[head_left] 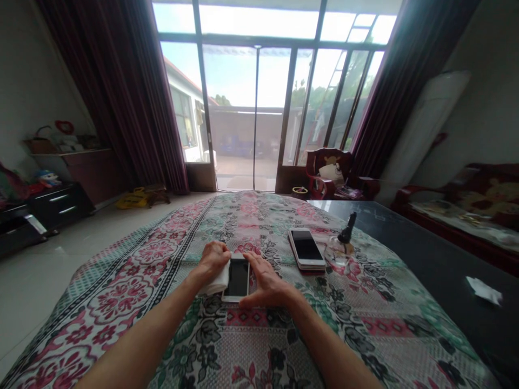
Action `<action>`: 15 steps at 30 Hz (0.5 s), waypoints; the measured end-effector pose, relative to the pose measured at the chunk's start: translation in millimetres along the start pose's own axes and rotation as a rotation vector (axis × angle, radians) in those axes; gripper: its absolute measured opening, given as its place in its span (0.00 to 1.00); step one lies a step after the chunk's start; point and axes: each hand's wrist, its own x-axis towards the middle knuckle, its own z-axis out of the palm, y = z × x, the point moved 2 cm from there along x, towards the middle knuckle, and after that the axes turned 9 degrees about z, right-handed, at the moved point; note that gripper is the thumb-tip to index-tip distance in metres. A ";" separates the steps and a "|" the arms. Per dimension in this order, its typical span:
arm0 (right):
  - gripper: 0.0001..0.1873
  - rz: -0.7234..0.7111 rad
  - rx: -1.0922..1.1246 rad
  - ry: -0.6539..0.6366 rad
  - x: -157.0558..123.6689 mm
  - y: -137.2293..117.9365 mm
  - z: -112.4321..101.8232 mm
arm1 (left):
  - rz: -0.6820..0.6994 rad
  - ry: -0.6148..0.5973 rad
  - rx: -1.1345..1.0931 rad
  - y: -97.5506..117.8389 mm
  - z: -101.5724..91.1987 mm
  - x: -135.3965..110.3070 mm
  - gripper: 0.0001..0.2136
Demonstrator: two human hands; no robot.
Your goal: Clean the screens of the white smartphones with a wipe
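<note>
A white-framed smartphone (238,278) with a dark screen lies face up on the patterned tablecloth (259,343). My left hand (214,259) is closed on a folded white cloth (219,283) at the phone's left edge; whether it is tissue or fabric I cannot tell. Along the right edge, my right hand (265,282) grips the phone, fingers by the top corner and thumb by the bottom one. To the right lies a stack of phones (307,249), a white one on top. Beside it stands a clear spray bottle (340,251) with a black nozzle.
A dark glossy table (430,254) adjoins on the right, with a crumpled white tissue (484,290) on it. Beyond the cloth stands a wooden armchair (330,170) near glass doors (247,135). A black low cabinet (60,202) stands at the left.
</note>
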 end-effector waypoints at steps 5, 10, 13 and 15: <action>0.64 0.009 0.010 0.009 -1.9 -4.7 -2.0 | 0.006 -0.013 -0.022 -0.5 -1.3 -13.3 0.09; 0.64 0.004 -0.005 0.012 -0.9 -4.6 -1.7 | 0.021 -0.016 -0.072 2.9 -2.6 -60.7 0.11; 0.65 0.002 -0.017 0.024 0.0 -2.8 -0.7 | 0.022 -0.014 -0.094 5.7 -3.8 -88.3 0.12; 0.65 -0.002 -0.015 0.030 0.3 -1.9 0.0 | 0.028 -0.005 -0.135 7.0 -4.8 -101.4 0.13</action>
